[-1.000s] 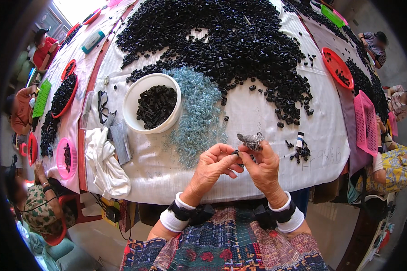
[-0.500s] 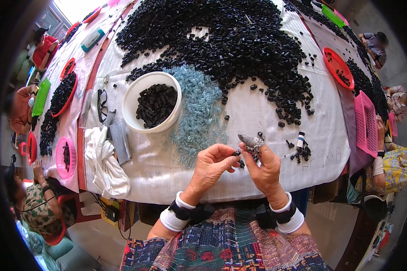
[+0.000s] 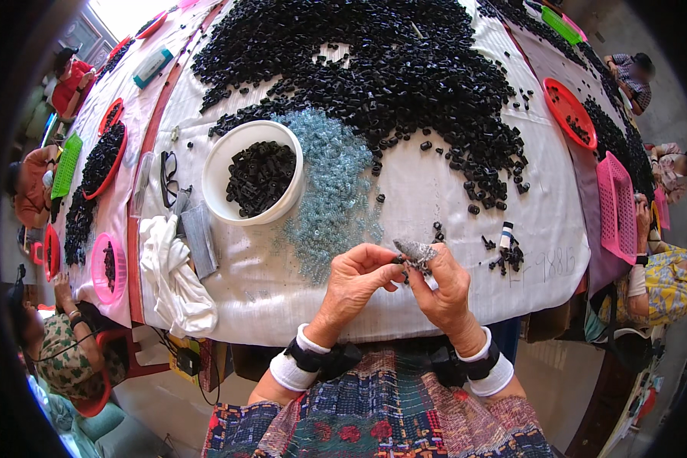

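Left hand [image 3: 356, 276] now closer against right hand [image 3: 444, 284], fingertips touching.

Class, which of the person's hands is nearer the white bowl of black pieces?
Left. The left hand lies just below-right of the white bowl; the right hand is farther right.

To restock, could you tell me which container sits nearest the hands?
The white bucket of black pieces, left of the pale blue pile; the red and pink trays lie farther off.
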### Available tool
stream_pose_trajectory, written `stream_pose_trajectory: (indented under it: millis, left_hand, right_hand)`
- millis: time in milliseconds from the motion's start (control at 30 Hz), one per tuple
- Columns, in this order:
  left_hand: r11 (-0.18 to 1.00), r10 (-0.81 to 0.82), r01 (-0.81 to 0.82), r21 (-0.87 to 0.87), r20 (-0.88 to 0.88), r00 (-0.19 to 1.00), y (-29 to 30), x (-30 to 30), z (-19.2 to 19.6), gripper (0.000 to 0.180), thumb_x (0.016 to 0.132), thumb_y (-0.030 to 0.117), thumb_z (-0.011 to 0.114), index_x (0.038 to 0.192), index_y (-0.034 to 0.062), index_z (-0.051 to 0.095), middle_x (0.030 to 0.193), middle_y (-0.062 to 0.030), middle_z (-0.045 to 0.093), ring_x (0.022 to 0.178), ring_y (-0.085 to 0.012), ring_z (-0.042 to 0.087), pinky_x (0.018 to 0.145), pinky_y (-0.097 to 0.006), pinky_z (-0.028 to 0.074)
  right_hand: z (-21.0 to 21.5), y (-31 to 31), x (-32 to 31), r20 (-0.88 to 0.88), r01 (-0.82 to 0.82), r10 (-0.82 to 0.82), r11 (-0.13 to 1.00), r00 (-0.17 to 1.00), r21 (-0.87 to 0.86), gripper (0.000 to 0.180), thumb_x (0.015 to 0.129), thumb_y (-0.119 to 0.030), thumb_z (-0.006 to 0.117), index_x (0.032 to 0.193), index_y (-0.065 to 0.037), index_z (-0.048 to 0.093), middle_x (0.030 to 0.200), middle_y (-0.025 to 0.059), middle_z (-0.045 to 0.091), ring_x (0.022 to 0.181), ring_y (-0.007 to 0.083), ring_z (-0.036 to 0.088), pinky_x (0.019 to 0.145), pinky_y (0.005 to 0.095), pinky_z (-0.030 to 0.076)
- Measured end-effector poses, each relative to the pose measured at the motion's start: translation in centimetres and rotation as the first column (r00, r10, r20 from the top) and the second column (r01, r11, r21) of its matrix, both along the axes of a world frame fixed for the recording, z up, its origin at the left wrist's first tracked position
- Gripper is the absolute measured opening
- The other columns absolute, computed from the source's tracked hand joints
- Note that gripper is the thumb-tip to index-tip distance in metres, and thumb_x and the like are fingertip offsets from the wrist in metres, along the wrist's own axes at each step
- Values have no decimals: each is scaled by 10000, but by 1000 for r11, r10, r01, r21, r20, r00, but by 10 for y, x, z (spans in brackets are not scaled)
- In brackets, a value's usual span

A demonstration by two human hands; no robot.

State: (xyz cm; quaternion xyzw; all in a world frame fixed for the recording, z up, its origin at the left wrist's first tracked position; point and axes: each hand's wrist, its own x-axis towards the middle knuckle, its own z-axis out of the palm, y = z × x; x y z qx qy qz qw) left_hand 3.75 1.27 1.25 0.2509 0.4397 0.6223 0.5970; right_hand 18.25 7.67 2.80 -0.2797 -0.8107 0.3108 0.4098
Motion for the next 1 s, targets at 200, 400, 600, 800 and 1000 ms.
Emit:
stream_pose_trajectory:
  millis: [200, 400, 600, 800, 1000]
  left_hand:
    - [999, 21, -20, -41, 24, 1000, -2, -4, 1, 147, 804, 37, 657, 930, -16, 604, 823, -81, 649, 726, -132, 640, 584, -226, 528]
    - [998, -19, 20, -55, 32, 999, -1, -4, 2, 140, 800, 34, 659, 918, -13, 602, 815, -81, 648, 725, -134, 641, 585, -227, 530]
    - [997, -32, 34, -71, 37, 999, -4, -7, -1, 135, 801, 37, 658, 915, -10, 602, 824, -82, 648, 725, -130, 636, 583, -226, 530]
    - [996, -24, 27, -85, 31, 999, -2, -8, -2, 135, 804, 42, 657, 915, -10, 600, 826, -80, 648, 724, -123, 633, 582, -221, 529]
    - [996, -12, 15, -93, 40, 999, -4, -9, -5, 140, 807, 43, 656, 922, -9, 595, 847, -83, 648, 739, -127, 635, 592, -224, 532]
  right_hand:
    - [-4, 17, 13, 5, 315, -316, 941, 949, -123, 198, 806, 44, 590, 1000, 5, 585, 856, 74, 649, 720, 124, 607, 637, 234, 484]
    - [-18, 43, 34, 179, 441, -437, 897, 881, 22, 134, 812, 14, 596, 944, 1, 581, 818, 66, 658, 632, 103, 596, 551, 227, 473]
    - [-27, 51, 19, 366, 392, -460, 886, 809, 247, 125, 726, -10, 618, 834, -7, 555, 744, 126, 564, 723, 287, 548, 644, 370, 450]
    - [-37, 51, 0, 454, 293, -516, 830, 726, 475, 94, 728, -63, 589, 821, -56, 580, 747, 81, 562, 772, 241, 534, 691, 355, 436]
    - [-37, 47, 1, 459, 146, -428, 835, 778, 530, 131, 732, -54, 572, 862, -55, 586, 822, 77, 561, 768, 259, 537, 683, 361, 434]
